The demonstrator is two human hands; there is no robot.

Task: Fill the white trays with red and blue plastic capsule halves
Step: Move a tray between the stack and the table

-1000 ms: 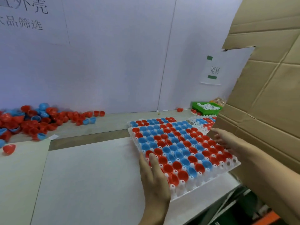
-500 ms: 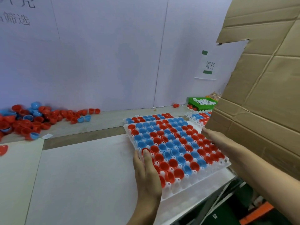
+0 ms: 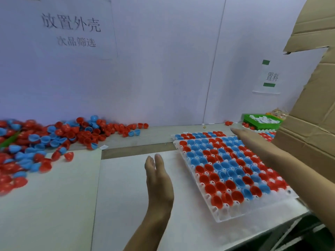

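A white tray [image 3: 220, 212] full of red and blue capsule halves lies at the right end of the table. Behind it sits a second filled tray [image 3: 175, 137], mostly hidden. My left hand [image 3: 158, 180] hovers flat and empty just left of the front tray, fingers straight, not touching it. My right hand [image 3: 250, 140] stretches flat over the tray's far right side, holding nothing. A loose pile of red and blue capsule halves [image 3: 45, 142] covers the table's left part.
A large cardboard sheet [image 3: 311, 113] leans at the right, close to my right arm. A green bin [image 3: 261, 125] with white packets stands at the back right. White boards cover the table [image 3: 54, 205]; its front right edge runs just below the tray.
My left hand has let go of the tray's left edge and moved left of it. The right hand has come off the right edge and now reaches over the tray. The view swung left.
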